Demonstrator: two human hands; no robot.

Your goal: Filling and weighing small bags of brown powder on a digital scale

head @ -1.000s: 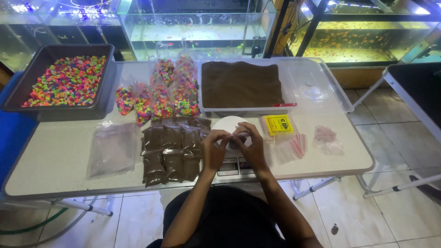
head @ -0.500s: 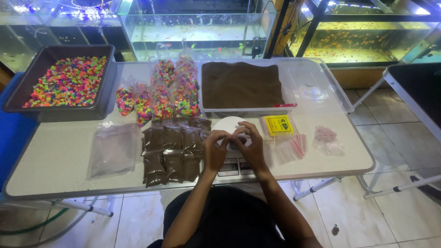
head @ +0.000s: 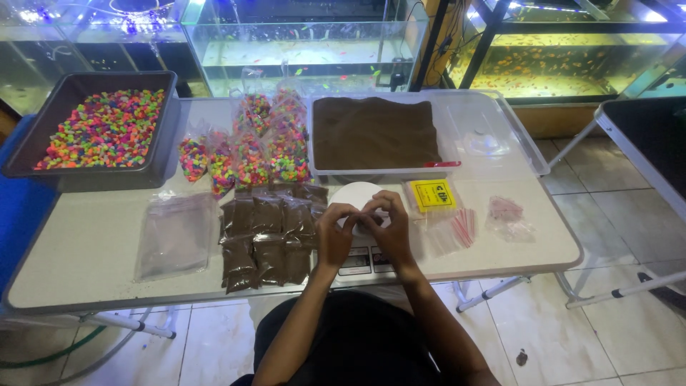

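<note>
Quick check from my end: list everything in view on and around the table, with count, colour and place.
table: one, pale grey, centre.
grey tub: one, holding multicoloured gravel, far left.
clear tray: one, holding brown substrate, far right.
gravel bags: several, multicoloured, far centre.
brown bags: several, near centre.
empty bags: a clear stack, left.
scale: one, white, under the hands.
yellow packet: one, right.
aquariums: several, behind.
left hand, right hand: fingers together over the scale.
</note>
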